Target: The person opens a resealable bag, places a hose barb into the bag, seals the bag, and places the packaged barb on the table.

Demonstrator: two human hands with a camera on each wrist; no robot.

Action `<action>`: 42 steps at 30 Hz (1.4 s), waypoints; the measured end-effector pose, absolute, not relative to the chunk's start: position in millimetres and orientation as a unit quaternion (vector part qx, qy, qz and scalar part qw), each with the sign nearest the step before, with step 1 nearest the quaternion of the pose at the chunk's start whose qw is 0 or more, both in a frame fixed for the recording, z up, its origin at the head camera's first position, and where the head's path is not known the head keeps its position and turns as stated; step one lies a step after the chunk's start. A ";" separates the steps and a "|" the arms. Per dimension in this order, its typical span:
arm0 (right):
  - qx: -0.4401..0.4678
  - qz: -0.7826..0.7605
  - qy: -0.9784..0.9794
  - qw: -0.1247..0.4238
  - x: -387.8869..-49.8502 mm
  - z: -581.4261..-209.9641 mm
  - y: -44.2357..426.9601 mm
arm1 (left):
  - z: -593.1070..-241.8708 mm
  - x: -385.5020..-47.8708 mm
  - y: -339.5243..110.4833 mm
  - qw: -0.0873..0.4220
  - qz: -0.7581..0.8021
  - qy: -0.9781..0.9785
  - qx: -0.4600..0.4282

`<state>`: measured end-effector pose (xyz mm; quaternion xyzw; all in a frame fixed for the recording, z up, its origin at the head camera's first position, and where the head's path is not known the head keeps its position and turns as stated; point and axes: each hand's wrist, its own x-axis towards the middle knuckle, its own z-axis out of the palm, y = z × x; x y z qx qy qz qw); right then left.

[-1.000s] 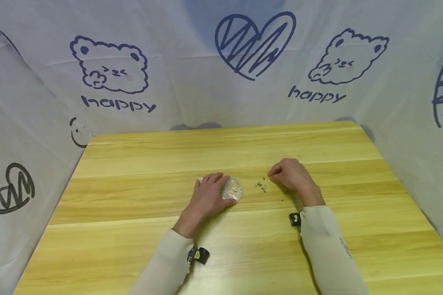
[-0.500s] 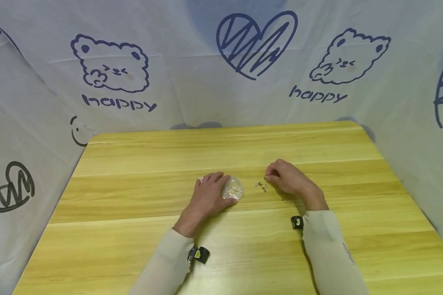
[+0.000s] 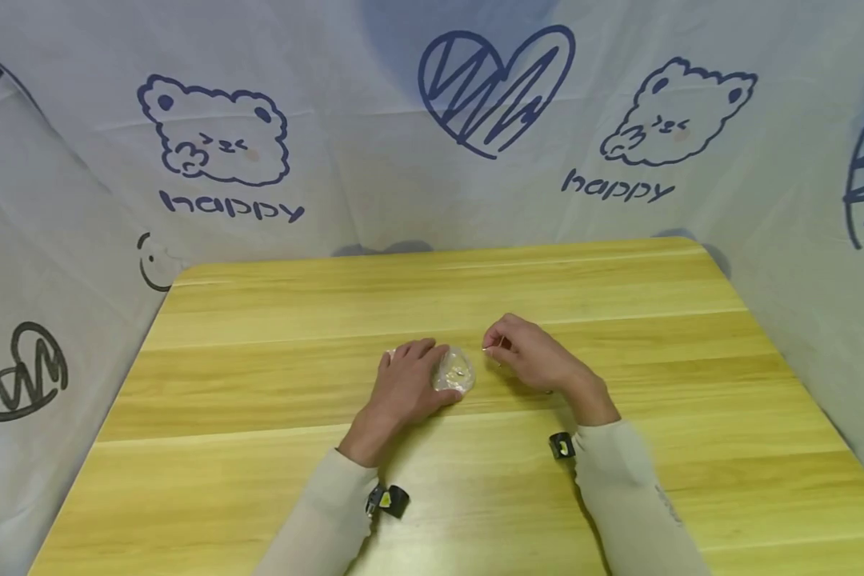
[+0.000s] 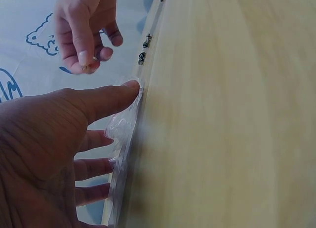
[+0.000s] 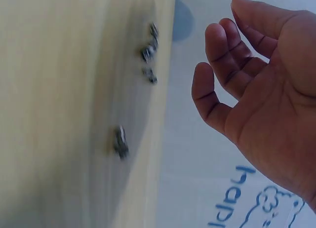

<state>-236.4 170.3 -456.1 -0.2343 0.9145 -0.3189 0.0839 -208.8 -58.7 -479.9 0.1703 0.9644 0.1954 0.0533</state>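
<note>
A round, clear plastic bag or dish [image 3: 450,382] lies mid-table, with a small metal piece visible in it. My left hand [image 3: 406,380] holds it, thumb at the near side and fingers over the far side. Just right of it, above the table, my right hand [image 3: 540,356] pinches a tiny metal piece [image 4: 85,67] between thumb and forefinger. Several more small dark metal pieces [image 5: 147,53] lie loose on the wood below, mostly hidden by that hand in the head view. Their exact kind is too small to tell.
A wooden table [image 3: 259,320] spreads around both hands. One metal piece [image 5: 120,142] lies apart from the others. White cloth [image 3: 374,176] printed with bears and hearts hangs behind and beside the table.
My right hand has taken up a metal piece from the loose group and moved left toward the clear plastic. My left hand has stayed in place on it.
</note>
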 end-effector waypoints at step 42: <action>-0.181 -0.295 0.931 0.120 -237.5 -455.7 188.3 | -477.9 -209.9 -62.7 0.053 0.191 0.961 0.193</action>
